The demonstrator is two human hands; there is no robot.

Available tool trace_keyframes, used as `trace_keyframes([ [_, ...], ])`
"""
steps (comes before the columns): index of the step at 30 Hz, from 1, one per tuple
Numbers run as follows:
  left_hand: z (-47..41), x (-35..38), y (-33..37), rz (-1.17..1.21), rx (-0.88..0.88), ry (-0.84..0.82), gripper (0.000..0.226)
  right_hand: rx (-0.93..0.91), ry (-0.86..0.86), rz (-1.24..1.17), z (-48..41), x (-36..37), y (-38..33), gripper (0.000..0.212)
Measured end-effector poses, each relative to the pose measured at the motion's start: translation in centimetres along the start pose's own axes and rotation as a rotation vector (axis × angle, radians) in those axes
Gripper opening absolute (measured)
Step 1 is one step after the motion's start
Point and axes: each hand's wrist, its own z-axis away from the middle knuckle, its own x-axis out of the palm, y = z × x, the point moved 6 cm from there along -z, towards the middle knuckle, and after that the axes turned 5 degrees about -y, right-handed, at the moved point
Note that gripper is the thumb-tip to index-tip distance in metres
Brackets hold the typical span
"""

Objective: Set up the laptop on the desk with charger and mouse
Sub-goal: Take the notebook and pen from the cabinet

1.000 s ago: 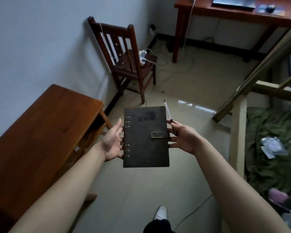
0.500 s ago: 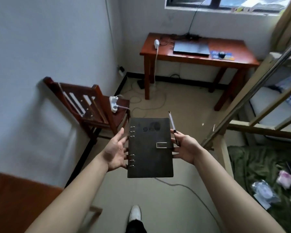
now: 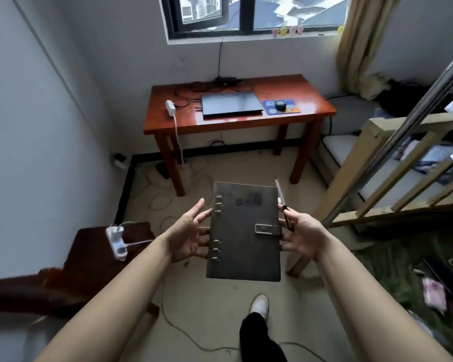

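Observation:
A closed dark laptop (image 3: 232,105) lies on the red-brown desk (image 3: 220,124) under the window. A black mouse (image 3: 281,106) rests on a blue mouse pad (image 3: 290,108) to its right. A white charger block (image 3: 170,107) sits at the desk's left, its cable hanging down, with black cables (image 3: 194,91) behind. In front of me I carry a dark ring-bound notebook (image 3: 243,244) between both hands. My left hand (image 3: 188,236) presses the ringed spine. My right hand (image 3: 300,235) presses the clasp side and also pinches a pen (image 3: 281,198).
A wooden chair (image 3: 94,259) at lower left carries a white power strip (image 3: 116,241). Cables trail over the floor (image 3: 162,194). A wooden bunk-bed frame (image 3: 392,184) and ladder stand on the right, with green bedding (image 3: 408,267) and clutter below. My shoe (image 3: 259,304) shows below the notebook.
The view has swung up and forward: the far desk with laptop has come nearer and the chair has slid to the lower left. My hands keep the notebook and pen as before.

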Motion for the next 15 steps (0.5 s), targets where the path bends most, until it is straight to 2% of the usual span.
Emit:
trace_keyframes([
  [8,-14.6,-4.7,16.4,-0.001,0.016,0.121,0.071,-0.004,-0.077,-0.058,-17.5,-2.8,-14.6,0.030],
  [15,-25.2,-6.5,30.0,0.010,0.055,0.084,0.069,-0.015,-0.073,-0.012,-28.4,-3.9,-28.6,0.033],
])
